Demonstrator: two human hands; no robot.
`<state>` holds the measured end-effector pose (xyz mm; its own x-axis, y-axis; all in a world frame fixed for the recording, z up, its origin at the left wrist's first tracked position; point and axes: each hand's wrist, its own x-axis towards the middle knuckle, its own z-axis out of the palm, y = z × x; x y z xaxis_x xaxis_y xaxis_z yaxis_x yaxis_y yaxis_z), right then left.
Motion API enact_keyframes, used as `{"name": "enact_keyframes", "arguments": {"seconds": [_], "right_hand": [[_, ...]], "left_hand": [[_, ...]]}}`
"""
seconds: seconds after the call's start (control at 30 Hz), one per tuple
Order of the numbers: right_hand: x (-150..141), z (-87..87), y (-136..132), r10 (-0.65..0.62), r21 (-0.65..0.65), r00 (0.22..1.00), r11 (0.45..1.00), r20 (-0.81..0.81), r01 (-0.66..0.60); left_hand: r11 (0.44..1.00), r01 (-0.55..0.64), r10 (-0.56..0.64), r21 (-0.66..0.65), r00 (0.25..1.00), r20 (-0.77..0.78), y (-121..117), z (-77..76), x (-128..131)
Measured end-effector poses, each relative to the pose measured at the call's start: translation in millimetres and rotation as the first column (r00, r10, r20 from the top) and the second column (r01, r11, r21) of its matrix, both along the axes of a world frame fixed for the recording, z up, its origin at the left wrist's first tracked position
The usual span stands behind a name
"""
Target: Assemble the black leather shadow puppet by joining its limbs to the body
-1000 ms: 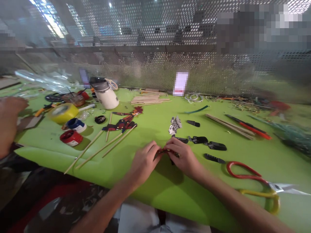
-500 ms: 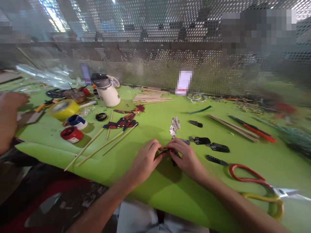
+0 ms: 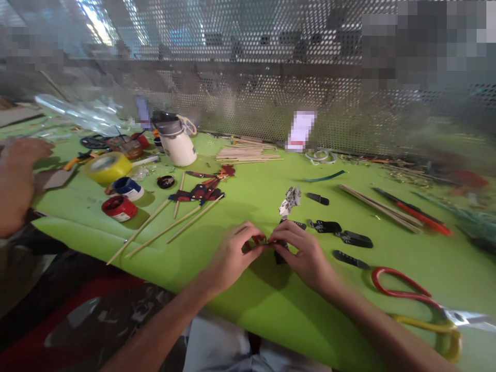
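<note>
My left hand (image 3: pixel 232 253) and my right hand (image 3: pixel 300 253) meet over the green table cover (image 3: pixel 248 305), fingertips pinched together on a small dark and red puppet piece (image 3: pixel 267 243). Most of that piece is hidden under my fingers. Just beyond my right hand lie a paper puppet head (image 3: pixel 290 200) and several black cut-out puppet parts (image 3: pixel 341 237). A finished red and black stick puppet (image 3: pixel 199 192) on bamboo rods lies to the left.
Red and yellow handled scissors (image 3: pixel 418 305) lie at the right. Bamboo sticks (image 3: pixel 380 206), a yellow tape roll (image 3: pixel 105 166), two small paint pots (image 3: pixel 120 206), a white jar (image 3: pixel 176 142) and another person's hand (image 3: pixel 15 175) at the far left surround the area. A perforated metal screen backs the table.
My two hands stay pinched on the small piece, fingers shifting slightly. The view has drifted a little, moving everything rightward in the picture.
</note>
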<state>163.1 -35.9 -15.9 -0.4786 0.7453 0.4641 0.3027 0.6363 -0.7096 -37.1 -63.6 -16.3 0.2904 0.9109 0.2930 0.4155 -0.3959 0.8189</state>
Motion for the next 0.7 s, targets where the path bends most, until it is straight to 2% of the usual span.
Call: {"name": "enact_keyframes", "arguments": {"seconds": [0.23,0.43,0.57,0.7], "right_hand": [[0.7,2.8,-1.6,0.005,0.002,1.000,1.000,-0.005,-0.005],[2.1,3.7,-2.9,-0.006,-0.022,1.000,1.000,-0.017,0.006],[3.3,4.1,-2.8,-0.002,-0.027,1.000,1.000,-0.028,0.001],[3.6,4.6,-2.7,0.008,-0.019,1.000,1.000,-0.024,-0.008]], "left_hand": [[1.000,0.024,-0.024,0.002,0.998,0.054,0.0,2.9,-1.1],[0.995,-0.055,0.050,0.084,0.997,0.066,0.2,0.4,0.1],[0.997,-0.020,0.012,0.074,0.994,0.111,0.2,1.0,0.2],[0.996,0.000,-0.007,0.090,0.998,0.069,0.3,3.3,-0.5]]}}
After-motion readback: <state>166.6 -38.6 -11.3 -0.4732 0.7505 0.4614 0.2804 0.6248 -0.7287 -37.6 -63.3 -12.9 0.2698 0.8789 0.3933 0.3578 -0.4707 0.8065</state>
